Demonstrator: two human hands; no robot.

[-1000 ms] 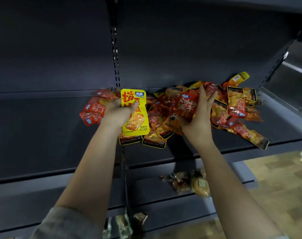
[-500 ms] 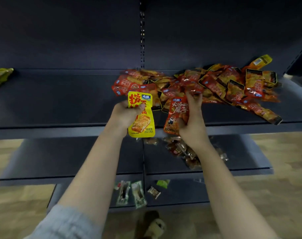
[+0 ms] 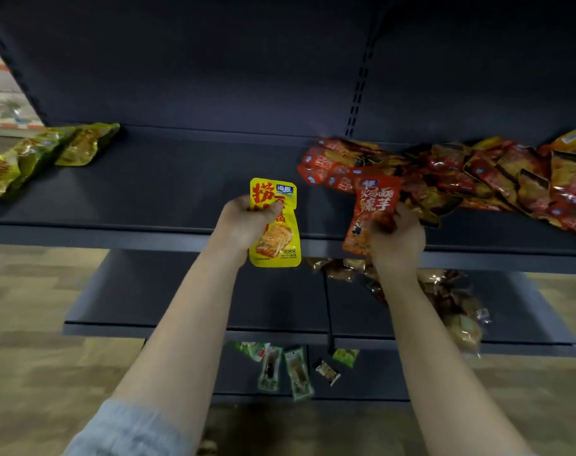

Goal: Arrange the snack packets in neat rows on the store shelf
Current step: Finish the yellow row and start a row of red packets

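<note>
Both hands holding packets in front of the shelf [image 3: 168,205]

The left hand [image 3: 243,222] is clutching a yellow packet [image 3: 276,238]; the right hand [image 3: 395,238] is gripping a red packet [image 3: 373,205], with the heaped packets [image 3: 477,172] lying just beyond and right of it.
</note>
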